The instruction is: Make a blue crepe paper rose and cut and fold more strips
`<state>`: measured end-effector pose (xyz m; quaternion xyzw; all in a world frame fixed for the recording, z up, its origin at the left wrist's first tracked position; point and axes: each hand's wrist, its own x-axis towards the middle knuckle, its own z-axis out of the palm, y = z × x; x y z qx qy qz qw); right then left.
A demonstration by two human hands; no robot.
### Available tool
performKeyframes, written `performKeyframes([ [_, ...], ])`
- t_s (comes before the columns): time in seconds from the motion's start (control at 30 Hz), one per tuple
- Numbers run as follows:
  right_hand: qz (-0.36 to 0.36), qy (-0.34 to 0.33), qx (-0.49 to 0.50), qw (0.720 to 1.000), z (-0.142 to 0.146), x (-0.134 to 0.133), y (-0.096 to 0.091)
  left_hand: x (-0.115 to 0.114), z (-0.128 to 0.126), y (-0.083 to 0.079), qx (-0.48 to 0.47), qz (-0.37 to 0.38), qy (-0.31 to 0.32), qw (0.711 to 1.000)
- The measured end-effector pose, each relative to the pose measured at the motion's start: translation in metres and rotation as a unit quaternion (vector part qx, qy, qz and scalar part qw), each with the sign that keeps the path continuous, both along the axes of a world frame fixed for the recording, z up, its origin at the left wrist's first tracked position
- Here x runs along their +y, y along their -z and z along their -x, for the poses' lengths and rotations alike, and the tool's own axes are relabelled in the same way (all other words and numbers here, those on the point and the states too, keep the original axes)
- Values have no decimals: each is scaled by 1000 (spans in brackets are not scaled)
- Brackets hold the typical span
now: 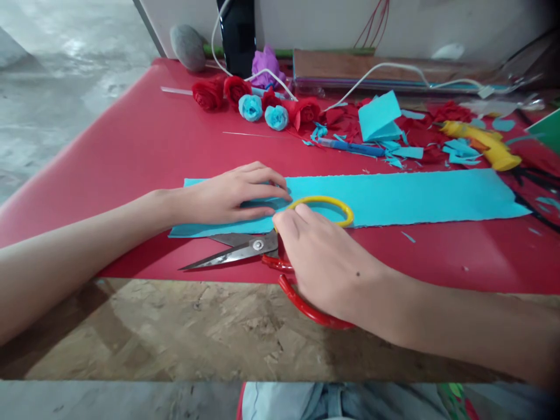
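Note:
A long strip of light-blue crepe paper (406, 198) lies across the red tabletop. My left hand (238, 195) rests palm down on its left part, fingers outstretched and slightly apart. Closed around a pair of scissors (247, 252), my right hand (326, 262) is at the strip's near edge. One scissor handle is yellow, the other red. The blades point left, a little apart, and lie mostly in front of the paper. Part of the handles is hidden under my right hand.
Red paper roses (207, 94) and small blue paper flowers (276, 118) stand behind the strip. Further right are blue scraps (461, 151), a folded blue paper (380, 115), a blue pen (352, 147) and a yellow glue gun (483, 143). A grey stone (188, 48) and phone (238, 38) are at the back.

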<state>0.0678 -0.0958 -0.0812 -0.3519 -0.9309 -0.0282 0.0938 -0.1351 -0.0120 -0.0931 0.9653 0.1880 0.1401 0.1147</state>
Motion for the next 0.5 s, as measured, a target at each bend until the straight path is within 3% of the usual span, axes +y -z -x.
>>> performKeyframes([
  [0.13,16,1,13,1000,12,4,-1,1,1,1,-9,-7,8,1000],
  [0.5,-21,-9,3,1000,7,-3,3,-3,-4,-1,-11,-7,-16,1000],
])
